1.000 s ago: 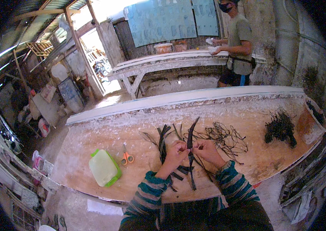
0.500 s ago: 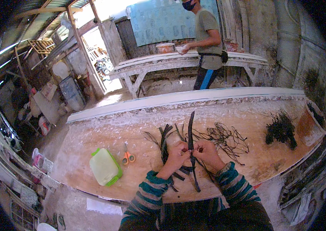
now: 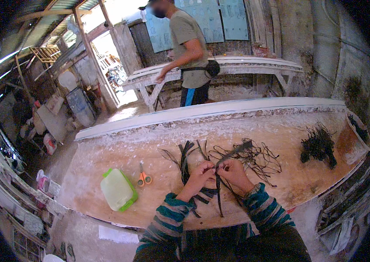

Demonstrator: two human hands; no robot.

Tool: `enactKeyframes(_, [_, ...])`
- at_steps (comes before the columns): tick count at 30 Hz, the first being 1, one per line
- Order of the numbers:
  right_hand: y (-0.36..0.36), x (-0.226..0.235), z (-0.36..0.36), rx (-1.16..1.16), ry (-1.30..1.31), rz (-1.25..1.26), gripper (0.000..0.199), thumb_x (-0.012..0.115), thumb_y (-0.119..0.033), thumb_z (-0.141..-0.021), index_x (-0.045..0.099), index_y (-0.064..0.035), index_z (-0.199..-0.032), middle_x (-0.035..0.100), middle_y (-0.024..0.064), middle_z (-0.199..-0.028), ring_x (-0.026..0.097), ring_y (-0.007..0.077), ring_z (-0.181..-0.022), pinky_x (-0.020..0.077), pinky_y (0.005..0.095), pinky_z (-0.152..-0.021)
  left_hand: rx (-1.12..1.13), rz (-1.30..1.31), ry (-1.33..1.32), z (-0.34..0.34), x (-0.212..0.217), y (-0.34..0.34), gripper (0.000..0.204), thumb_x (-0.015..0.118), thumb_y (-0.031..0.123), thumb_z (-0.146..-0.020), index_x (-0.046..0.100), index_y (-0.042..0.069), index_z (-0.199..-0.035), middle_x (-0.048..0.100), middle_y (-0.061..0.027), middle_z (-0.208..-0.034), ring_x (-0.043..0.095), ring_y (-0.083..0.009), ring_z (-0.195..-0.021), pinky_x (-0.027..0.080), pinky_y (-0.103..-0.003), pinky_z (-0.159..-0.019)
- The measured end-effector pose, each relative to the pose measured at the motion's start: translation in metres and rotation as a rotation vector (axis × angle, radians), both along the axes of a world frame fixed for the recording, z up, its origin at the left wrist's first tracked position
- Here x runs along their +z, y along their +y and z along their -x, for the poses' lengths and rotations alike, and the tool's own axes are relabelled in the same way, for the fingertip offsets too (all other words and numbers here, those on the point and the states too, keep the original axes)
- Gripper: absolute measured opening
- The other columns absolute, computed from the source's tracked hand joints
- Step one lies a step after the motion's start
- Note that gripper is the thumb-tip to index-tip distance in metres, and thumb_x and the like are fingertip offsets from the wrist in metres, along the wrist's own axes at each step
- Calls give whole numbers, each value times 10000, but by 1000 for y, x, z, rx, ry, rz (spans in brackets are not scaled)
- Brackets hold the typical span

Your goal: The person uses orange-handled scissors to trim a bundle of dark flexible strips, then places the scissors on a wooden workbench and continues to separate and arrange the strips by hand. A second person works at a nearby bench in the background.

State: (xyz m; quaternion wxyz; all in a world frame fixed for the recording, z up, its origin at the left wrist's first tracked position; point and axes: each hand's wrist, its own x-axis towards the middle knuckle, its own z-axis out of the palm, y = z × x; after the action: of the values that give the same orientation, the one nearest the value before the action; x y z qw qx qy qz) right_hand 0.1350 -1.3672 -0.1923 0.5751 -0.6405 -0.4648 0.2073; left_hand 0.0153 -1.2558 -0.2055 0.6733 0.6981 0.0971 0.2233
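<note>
My left hand [image 3: 200,177] and my right hand [image 3: 234,174] meet over the wooden table, fingertips pinched together. Between them is a black strip [image 3: 236,150]; its upper end slants up to the right and its lower end hangs toward me. A bunch of flat black strips [image 3: 184,162] lies just left of and partly beneath my left hand. Beyond my right hand spreads a loose tangle of thin black cords [image 3: 261,159]. Orange-handled scissors [image 3: 143,178] and a pale container with a bright green rim [image 3: 118,191] lie farther left.
A dark fibrous bundle [image 3: 318,146] sits at the right beside a tipped, dusty brown bucket [image 3: 354,137]. A long white board [image 3: 211,114] runs along the table's far edge. Behind it a person [image 3: 189,48] in a mask stands by a white-dusted bench [image 3: 259,67].
The black strip's upper end has swung from upright to slanting right. The person behind has moved left and no longer shows the white thing held before. My hands stay nearly in place.
</note>
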Motion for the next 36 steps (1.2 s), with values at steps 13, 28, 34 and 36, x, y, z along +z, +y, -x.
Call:
enactKeyframes(13, [-3, 8, 2, 137, 11, -48, 83, 588, -50, -736, 578, 5, -673, 556, -19, -663, 478, 43, -612, 384, 194, -549, 119, 203, -7, 4, 9, 3, 111, 537, 157, -866, 520, 52, -899, 526, -4, -778, 535, -88, -688, 500, -234, -569])
enactKeyframes(28, [-1, 0, -4, 22, -70, 60, 134, 613, -146, -733, 607, -12, -725, 587, 40, -668, 520, 91, -642, 416, 267, -557, 26, 89, 115, 7, 12, 1, 182, 567, 178, -854, 532, 35, -960, 536, 4, -815, 550, -94, -717, 492, -225, -571])
enactKeyframes(34, [3, -10, -16, -149, -347, 22, 150, 636, -154, -709, 607, -9, -732, 584, 97, -689, 556, 190, -624, 437, 313, -559, -43, 260, 95, 8, 5, 6, 225, 561, 211, -860, 526, 47, -1010, 566, -4, -876, 555, -102, -770, 496, -253, -652])
enactKeyframes(36, [-1, -5, -15, -162, -342, -11, 148, 650, -155, -691, 598, -17, -706, 566, 83, -647, 539, 173, -583, 424, 306, -529, -21, 310, 65, 10, 6, 7, 219, 553, 209, -863, 530, 53, -1015, 578, -13, -896, 556, -105, -789, 487, -255, -685])
